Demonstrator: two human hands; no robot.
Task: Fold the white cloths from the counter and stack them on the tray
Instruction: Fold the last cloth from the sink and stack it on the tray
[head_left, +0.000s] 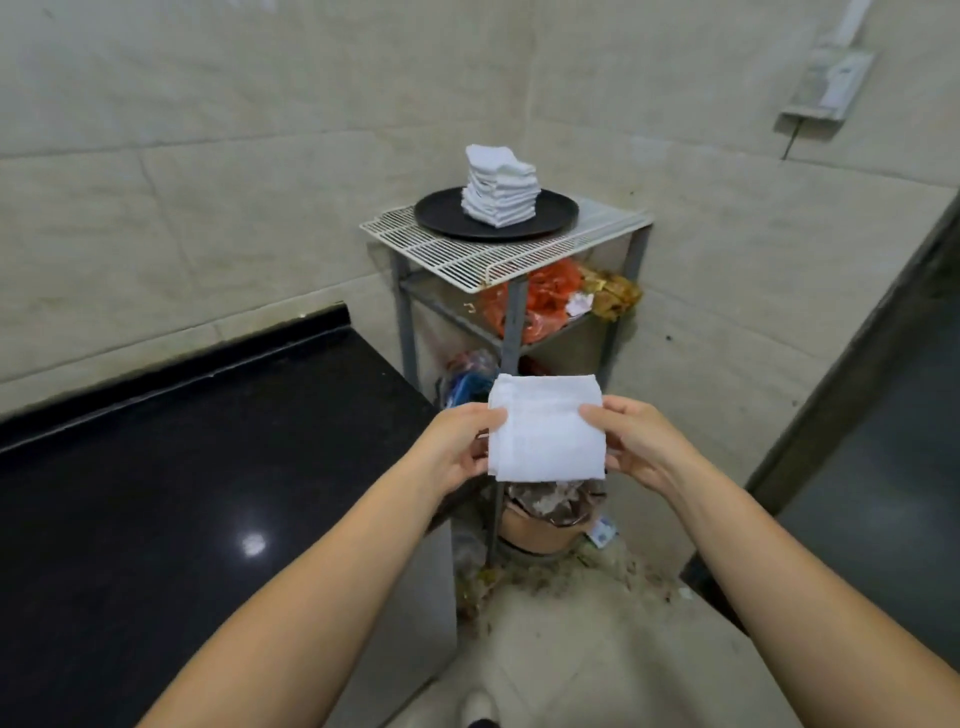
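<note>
Folded white cloth (546, 426), squared into a neat pad, held in the air between both hands, above the floor just past the counter's end, well short of the tray. Left hand (457, 447) pinching the left edge, thumb on top, fingers underneath; right hand (641, 441) pinching the right edge the same way. Hands apart by the cloth's own width, both clamped on it.

Ahead and higher up: stack of folded cloths (500, 187), tall, slightly ragged at the corners, leaning a touch, standing off-centre toward the right of the round black tray (441, 215). Tray resting on the white wire rack (467, 254) atop a grey metal stand (511, 332). No loose cloths visible on the black counter (182, 467) at left, so probably near the end of the task.

Step in hand, by the look of it: carrying the finished fold to the stack. To do well: keep the pinch on both edges so the layers do not slip open; bring the pad level over the stack; line up its edges with the top cloth, not the tray; lower straight down, no sliding across, given the lean; release both sides together; press lightly flat on top to settle. Risk: a sideways nudge toppling the pile off the tray.

Below the rack: orange and blue plastic bags (540, 306) on the lower shelves, a bin (545, 519) and litter on the floor.
</note>
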